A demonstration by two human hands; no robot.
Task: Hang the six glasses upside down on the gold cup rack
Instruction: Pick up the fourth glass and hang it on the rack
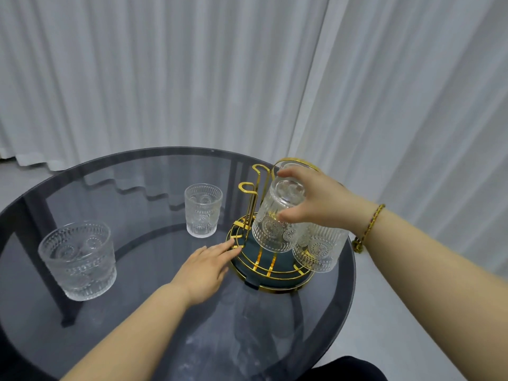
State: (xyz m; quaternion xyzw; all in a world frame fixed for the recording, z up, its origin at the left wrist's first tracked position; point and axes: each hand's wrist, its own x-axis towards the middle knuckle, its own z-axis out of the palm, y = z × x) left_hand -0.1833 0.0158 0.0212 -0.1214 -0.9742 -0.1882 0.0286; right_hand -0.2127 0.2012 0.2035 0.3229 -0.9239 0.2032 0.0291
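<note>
The gold cup rack (248, 199) stands on a round dark-green base (270, 281) at the right of the table. My right hand (316, 199) grips an upside-down embossed glass (275, 229) by its bottom, over the rack's front. A second upside-down glass (321, 248) hangs on the rack just right of it, partly hidden behind my wrist. My left hand (206, 270) lies flat on the table, fingertips touching the rack's gold base rim. Two glasses stand upright on the table: one (203, 210) left of the rack, one (79, 259) near the left edge.
The round smoked-glass table (137, 325) shows its dark legs through the top. White curtains (192, 64) hang behind it. Two bare gold hooks rise at the rack's left side. The table's right edge runs close to the rack.
</note>
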